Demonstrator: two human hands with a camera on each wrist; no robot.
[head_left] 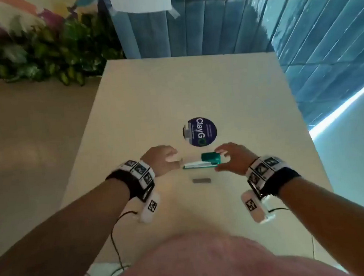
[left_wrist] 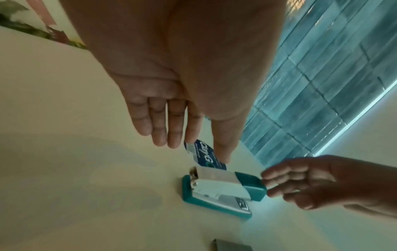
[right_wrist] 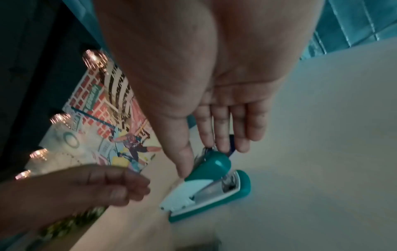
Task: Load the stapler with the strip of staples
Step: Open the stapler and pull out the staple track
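A teal and white stapler (head_left: pixel 201 162) lies flat on the pale table (head_left: pixel 174 99), its teal front end pointing right. My right hand (head_left: pixel 219 160) is spread round that front end: the thumb (right_wrist: pixel 182 163) touches the near side of the teal cap (right_wrist: pixel 214 165) and straight fingers reach over its far side. My left hand (head_left: pixel 174 160) hovers at the stapler's hinge end (left_wrist: pixel 194 175), fingers relaxed and holding nothing. The grey strip of staples (head_left: pixel 201 180) lies loose on the table just in front of the stapler (left_wrist: pixel 223 188), apart from both hands.
A round dark blue sticker (head_left: pixel 200 131) is stuck to the table just behind the stapler. The table's left edge borders a beige floor, with green plants (head_left: pixel 42 57) beyond. A blue tiled wall (head_left: pixel 298 32) rises behind and to the right.
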